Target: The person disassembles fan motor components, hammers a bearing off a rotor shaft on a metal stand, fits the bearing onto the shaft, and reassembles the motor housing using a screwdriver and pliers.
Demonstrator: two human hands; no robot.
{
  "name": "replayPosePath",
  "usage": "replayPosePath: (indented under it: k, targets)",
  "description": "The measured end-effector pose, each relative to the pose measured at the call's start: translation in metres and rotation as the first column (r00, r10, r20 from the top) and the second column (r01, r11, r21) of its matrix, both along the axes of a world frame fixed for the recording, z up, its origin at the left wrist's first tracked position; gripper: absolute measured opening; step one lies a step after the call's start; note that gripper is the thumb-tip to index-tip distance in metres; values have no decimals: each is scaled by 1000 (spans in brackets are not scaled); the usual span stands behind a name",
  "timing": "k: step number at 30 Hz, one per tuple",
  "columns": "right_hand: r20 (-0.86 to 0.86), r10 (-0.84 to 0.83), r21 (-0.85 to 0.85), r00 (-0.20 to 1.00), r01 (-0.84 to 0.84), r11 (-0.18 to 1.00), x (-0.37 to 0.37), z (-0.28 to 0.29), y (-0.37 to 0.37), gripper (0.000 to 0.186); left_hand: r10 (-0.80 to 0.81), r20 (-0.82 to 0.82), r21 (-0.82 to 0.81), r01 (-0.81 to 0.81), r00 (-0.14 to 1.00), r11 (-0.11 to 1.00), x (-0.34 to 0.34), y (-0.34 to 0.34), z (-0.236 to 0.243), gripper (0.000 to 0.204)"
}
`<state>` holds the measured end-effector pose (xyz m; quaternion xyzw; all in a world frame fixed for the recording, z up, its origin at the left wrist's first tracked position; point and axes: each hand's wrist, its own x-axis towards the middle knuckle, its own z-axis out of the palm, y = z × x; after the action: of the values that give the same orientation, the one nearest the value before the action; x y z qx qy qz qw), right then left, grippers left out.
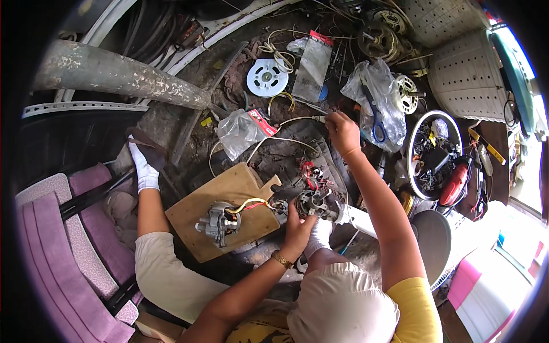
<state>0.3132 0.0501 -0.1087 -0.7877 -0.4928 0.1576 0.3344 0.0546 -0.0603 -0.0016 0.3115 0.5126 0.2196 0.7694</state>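
Note:
My left hand [297, 224], with a gold bracelet on its wrist, grips a dark metal motor part [313, 203] low over the ground in front of my knees. Farther out, my right hand [342, 130] is closed on the end of a thin white cable [286, 121], which curves back across the dirty floor. Left of the motor part lies a wooden board [229, 191], and a small grey motor [216, 224] with yellow and red wires rests on it. My feet are in white socks, one [146, 170] far left and one [318, 238] beneath the motor part.
A white round basin [413, 128] full of tools and parts stands at the right. Blue scissors in a plastic bag [374, 117], a white disc [267, 77], a grey pipe [114, 74], white perforated drums [466, 74] and purple cushions [86, 240] surround the spot.

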Motion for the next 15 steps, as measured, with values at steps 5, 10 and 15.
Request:
replayPosePath:
  k: [5, 10, 15]
  targets:
    - [378, 392, -185, 839, -346, 920, 13, -11, 26, 10, -27, -28, 111, 30, 999, 993, 3, -11, -7, 66]
    - [269, 428, -195, 863, -386, 901, 39, -14, 37, 14, 5, 46, 32, -6, 999, 999, 9, -6, 0, 69]
    - [-290, 193, -60, 938, -219, 974, 46, 12, 35, 16, -5, -34, 84, 8, 999, 996, 1, -14, -2, 70]
